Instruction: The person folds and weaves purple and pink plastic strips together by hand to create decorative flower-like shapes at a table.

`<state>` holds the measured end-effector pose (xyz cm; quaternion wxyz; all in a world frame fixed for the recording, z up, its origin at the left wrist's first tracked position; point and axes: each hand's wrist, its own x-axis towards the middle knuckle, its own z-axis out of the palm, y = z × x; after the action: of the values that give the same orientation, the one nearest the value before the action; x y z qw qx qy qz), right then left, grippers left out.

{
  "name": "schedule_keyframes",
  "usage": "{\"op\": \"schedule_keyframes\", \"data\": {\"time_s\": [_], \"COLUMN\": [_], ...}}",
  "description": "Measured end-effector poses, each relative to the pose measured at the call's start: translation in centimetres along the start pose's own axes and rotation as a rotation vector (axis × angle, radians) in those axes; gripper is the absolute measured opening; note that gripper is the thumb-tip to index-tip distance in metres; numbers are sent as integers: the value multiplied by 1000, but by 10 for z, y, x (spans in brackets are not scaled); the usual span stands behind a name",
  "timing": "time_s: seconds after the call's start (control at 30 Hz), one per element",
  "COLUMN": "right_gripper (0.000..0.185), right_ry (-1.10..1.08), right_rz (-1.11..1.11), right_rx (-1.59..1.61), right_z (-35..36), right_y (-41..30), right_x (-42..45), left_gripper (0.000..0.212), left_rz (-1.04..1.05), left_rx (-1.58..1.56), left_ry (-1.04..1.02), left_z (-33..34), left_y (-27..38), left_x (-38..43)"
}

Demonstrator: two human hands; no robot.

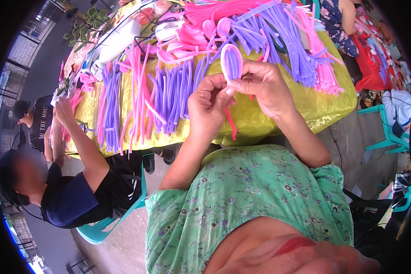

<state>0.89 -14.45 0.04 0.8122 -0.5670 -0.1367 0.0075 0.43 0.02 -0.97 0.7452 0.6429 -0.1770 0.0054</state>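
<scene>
Between my two hands, above the table's near edge, is an oval petal (pixel 232 63) of chenille stems, purple inside with a pale pink rim. My left hand (pixel 209 99) pinches its lower tip between thumb and fingers. The thumb and fingers of my right hand (pixel 265 85) grip the same tip from the other side. A pink stem end (pixel 231 125) hangs below my hands; where it joins is hidden by the fingers. Just beyond lie several finished pink petals (pixel 188 39) in a heap. Purple chenille stems (pixel 173 99) lie in a row left of my left hand.
A yellow patterned cloth (pixel 260 120) covers the table. Further bundles of purple stems (pixel 296 58) and pink stems (pixel 328 80) lie at right, with deep-pink stems (pixel 212 12) at the back. A person (pixel 72 195) sits at left on a teal chair (pixel 99 231). Another teal chair (pixel 385 130) stands right.
</scene>
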Motion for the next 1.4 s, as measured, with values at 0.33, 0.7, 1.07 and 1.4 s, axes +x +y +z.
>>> {"op": "schedule_keyframes", "data": {"time_s": [0.33, 0.7, 1.07, 1.4], "right_gripper": [24, 14, 14, 20], "right_ry": [-9, -8, 27, -32], "right_rz": [5, 39, -41, 14], "right_rx": [-68, 174, -17, 65], "right_z": [-3, -9, -6, -6], "right_y": [1, -12, -10, -19], "right_x": [-1, 6, 12, 14], "left_gripper": [4, 4, 9, 9], "left_rz": [52, -177, -263, -301], "left_rx": [123, -90, -140, -233], "left_ry": [39, -97, -38, -91], "left_z": [-6, -6, -8, -13], "left_y": [-13, -6, 0, -3], "left_x": [0, -6, -2, -1]}}
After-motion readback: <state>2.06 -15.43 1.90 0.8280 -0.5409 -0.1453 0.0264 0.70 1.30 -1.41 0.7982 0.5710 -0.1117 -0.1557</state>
